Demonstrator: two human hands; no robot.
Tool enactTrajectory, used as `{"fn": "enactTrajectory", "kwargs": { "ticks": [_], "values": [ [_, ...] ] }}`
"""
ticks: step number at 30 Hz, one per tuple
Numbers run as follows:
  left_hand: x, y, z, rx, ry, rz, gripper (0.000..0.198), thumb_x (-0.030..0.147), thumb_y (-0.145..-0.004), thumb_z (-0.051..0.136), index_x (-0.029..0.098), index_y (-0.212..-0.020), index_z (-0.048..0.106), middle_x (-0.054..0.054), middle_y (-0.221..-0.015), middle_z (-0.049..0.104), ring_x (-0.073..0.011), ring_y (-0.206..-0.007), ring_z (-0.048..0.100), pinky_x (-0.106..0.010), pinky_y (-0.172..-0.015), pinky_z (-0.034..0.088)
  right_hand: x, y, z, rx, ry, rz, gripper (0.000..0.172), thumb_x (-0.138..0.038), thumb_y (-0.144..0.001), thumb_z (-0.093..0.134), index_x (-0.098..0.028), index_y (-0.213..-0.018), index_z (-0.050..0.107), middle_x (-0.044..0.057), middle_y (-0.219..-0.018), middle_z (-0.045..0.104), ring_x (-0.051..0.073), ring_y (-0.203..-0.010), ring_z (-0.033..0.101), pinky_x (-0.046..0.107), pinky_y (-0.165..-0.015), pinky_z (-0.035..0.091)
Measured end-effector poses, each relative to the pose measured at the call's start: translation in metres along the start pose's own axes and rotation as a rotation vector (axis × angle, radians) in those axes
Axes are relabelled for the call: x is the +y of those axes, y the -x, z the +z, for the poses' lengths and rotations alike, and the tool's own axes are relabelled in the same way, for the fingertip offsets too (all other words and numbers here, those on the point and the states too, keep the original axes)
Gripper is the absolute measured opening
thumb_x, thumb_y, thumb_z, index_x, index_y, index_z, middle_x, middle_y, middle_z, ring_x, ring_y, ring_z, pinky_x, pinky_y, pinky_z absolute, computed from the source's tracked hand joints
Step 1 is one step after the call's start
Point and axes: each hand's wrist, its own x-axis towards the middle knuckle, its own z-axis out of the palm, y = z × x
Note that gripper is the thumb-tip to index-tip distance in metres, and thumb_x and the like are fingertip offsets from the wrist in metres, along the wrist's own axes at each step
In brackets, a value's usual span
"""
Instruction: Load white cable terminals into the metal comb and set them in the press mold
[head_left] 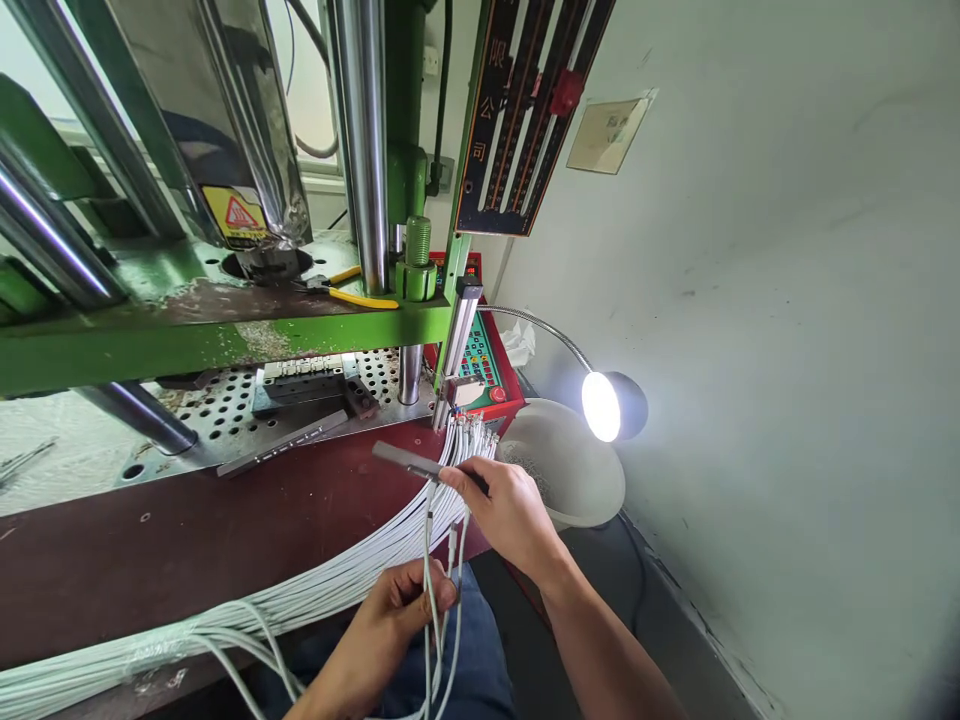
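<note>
Filling the upper left of the frame, one green-painted steel press frame (225, 335) with polished chrome columns stands over one dark reddish-brown worktable (150, 550), and one perforated metal plate (225, 410) lies beneath the frame at centre left. Across the lower left, one thick bundle of white cables (300, 595) sweeps from the bottom left corner up toward the middle, its metal-tipped ends fanned just left of one white plastic bowl (562, 470) at centre right. One gooseneck work lamp (611, 405) shines above the bowl, and one red-edged control panel with coloured buttons (480, 365) sits behind the cable ends. One pair of yellow-handled pliers (352, 290) rests on the green ledge above. At lower centre, the right hand (510, 515) pinches one slim grey metal bar (409, 462) between thumb and forefinger at its right end; the bar hangs over the table edge, its long axis running from upper left down to lower right, the free end pointing to the upper left. A few loose white cables (431, 600), too tangled to count, drop from that hand. Below it, the left hand (390, 625) has its fingers curled together around these strands, holding them upright above the blue-trousered lap (480, 660).
</note>
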Motion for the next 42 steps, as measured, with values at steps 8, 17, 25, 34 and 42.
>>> {"fn": "enactTrajectory", "kwargs": {
  "ticks": [8,17,25,34,42],
  "values": [
    [0.021,-0.003,0.019,-0.099,0.167,0.008,0.033,0.046,-0.084,0.066,0.013,-0.083,0.062,-0.006,-0.069,0.063,-0.0125,-0.060,0.055,-0.026,-0.066,0.042,-0.006,0.007,0.001,-0.076,-0.073,-0.067,0.036,-0.051,-0.092,0.055,-0.020,-0.079,0.067,-0.003,-0.066,0.060,0.009,-0.062,0.049,0.023,-0.062,0.033],
    [0.009,0.010,0.015,-0.237,0.026,-0.074,0.038,0.048,-0.078,0.068,0.010,-0.074,0.063,-0.011,-0.065,0.068,-0.0172,-0.055,0.060,-0.028,-0.062,0.045,0.001,0.010,-0.010,0.152,-0.072,-0.139,0.034,-0.053,-0.090,0.057,-0.022,-0.086,0.069,-0.004,-0.069,0.062,0.009,-0.060,0.049,0.021,-0.062,0.038],
    [0.074,-0.005,-0.031,0.524,-0.029,0.531,0.036,0.050,-0.083,0.063,0.014,-0.088,0.059,-0.008,-0.077,0.070,-0.0188,-0.070,0.066,-0.030,-0.072,0.050,0.031,0.022,-0.041,-0.235,-0.205,-0.257,0.030,-0.045,-0.094,0.051,-0.021,-0.086,0.066,-0.001,-0.064,0.055,0.010,-0.055,0.048,0.019,-0.051,0.040],
    [0.122,-0.016,-0.070,0.522,0.080,0.520,0.040,0.049,-0.074,0.072,0.014,-0.088,0.058,-0.006,-0.071,0.069,-0.0205,-0.069,0.068,-0.032,-0.070,0.053,0.007,0.031,-0.043,-0.191,-0.230,-0.140,0.033,-0.048,-0.092,0.053,-0.020,-0.084,0.068,0.000,-0.065,0.055,0.010,-0.059,0.048,0.019,-0.055,0.041],
    [0.089,-0.035,0.009,-0.035,0.109,0.048,0.058,0.066,-0.078,0.060,0.010,-0.091,0.061,-0.010,-0.069,0.068,-0.0220,-0.063,0.066,-0.032,-0.065,0.048,-0.057,-0.006,-0.051,0.136,-0.274,-0.223,0.039,-0.051,-0.090,0.056,-0.016,-0.076,0.065,-0.001,-0.063,0.056,0.009,-0.057,0.047,0.021,-0.055,0.037]
  ]
}}
